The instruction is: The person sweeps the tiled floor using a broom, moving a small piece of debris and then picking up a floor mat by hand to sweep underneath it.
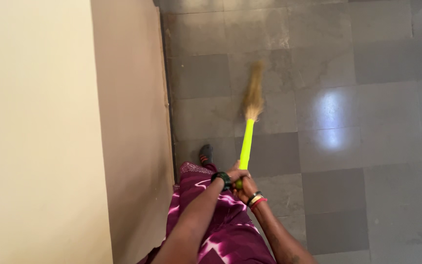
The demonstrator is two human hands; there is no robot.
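Observation:
A broom with a bright yellow-green handle and a tan straw head points away from me over the grey floor. Its straw end looks blurred, near the wall's base. My left hand, with a dark watch on the wrist, grips the handle's near end. Just below it, my right hand, wearing several bangles, is also closed around the handle. Both arms reach forward over my purple patterned garment.
A cream and tan wall runs along the left, meeting the grey tiled floor at a dark baseboard line. My foot in a dark sandal stands next to the wall. Light glares on tiles at right.

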